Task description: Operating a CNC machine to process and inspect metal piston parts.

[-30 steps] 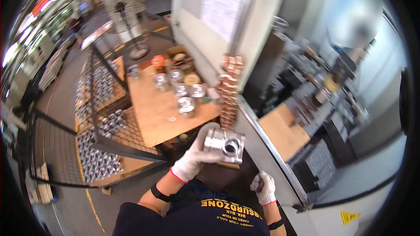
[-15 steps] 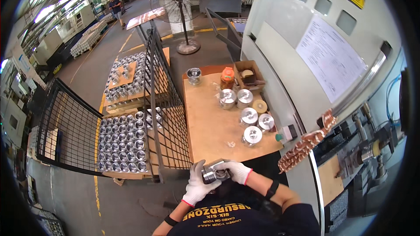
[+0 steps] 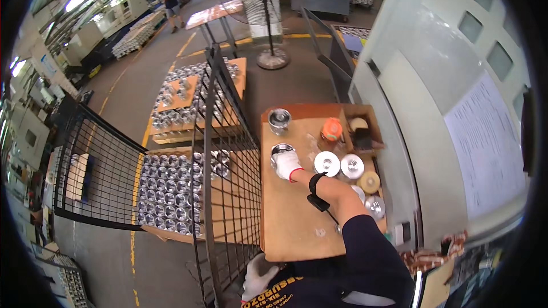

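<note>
My right hand, in a white knit glove, reaches over the work table. Its fingers close on a silver metal piston standing near the table's left edge, and they hide part of its side. Just beyond stands another piston, apart from the hand. Low in the picture, my gloved left hand hangs by the table's near edge, close to my shirt. Its fingers are loosely bent and apart, with nothing seen in them. To the right, partly behind my right forearm, are several pistons with bright flat tops.
The tan-topped table also bears an orange-capped bottle, a cardboard box and a round tan piece. A black mesh fence borders its left side; beyond are pallets of pistons. A grey machine door rises right.
The piston held between both hands at my chest is now on the table's far left, with my right hand on it. My left hand has let go and dropped. The view has shifted.
</note>
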Available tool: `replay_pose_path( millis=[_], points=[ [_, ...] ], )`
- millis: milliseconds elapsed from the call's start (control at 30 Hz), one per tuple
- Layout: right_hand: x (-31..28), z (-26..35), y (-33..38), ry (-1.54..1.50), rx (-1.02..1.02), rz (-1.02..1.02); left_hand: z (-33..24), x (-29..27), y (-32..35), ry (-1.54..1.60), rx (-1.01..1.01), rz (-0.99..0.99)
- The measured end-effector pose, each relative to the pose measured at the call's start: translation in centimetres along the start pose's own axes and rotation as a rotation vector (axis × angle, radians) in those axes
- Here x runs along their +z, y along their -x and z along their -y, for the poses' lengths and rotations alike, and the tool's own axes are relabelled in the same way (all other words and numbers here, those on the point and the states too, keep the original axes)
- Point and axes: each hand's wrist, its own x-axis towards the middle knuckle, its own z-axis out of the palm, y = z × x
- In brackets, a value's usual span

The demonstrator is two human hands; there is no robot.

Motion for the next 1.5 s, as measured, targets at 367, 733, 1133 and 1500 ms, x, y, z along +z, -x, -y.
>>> replay_pose_path(
  millis=[367, 733, 1133, 1500],
  points=[
    [-1.9, -2.1, 0.3, -0.02, -0.175, -0.281, -3.9, 1.2, -5.0, -0.266, -0.369, 0.032],
    [-6.6, -11.3, 11.9, 0.055, 0.098, 0.042, -4.3, 1.8, -6.3, -0.403, -0.143, 0.173],
    [-11.9, -2.5, 17.4, -0.226, 0.278, 0.093, -2.8, 2.8, -3.7, 0.354, -0.02, 0.439],
    [-21.9, 13.7, 39.3, -0.417, 0.166, -0.103, -2.4, 5.7, 1.7, 1.022, -0.37, 0.926]
  ],
)
